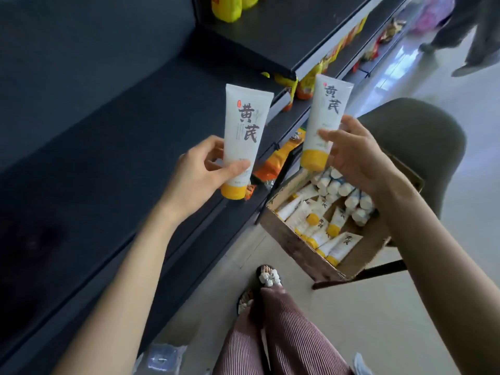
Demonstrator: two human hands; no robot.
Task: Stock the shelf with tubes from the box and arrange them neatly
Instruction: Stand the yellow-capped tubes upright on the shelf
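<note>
My left hand (200,169) grips a white tube (244,131) with a yellow cap, upright with the cap down, above the dark shelf (108,147). My right hand (354,155) holds a second matching tube (323,115) the same way, further right, over the shelf's front edge. Below my right hand a cardboard box (295,250) rests on a chair (422,142) and holds several more white tubes (319,226), some with yellow caps and some with white caps. The shelf surface under my left hand is bare.
An upper shelf (284,33) carries yellow bottles (227,6) at the top. Orange and yellow packets (278,161) lie on lower shelves to the right. My legs and sandalled feet (267,277) stand on the pale floor. Another person's legs (465,36) are at the top right.
</note>
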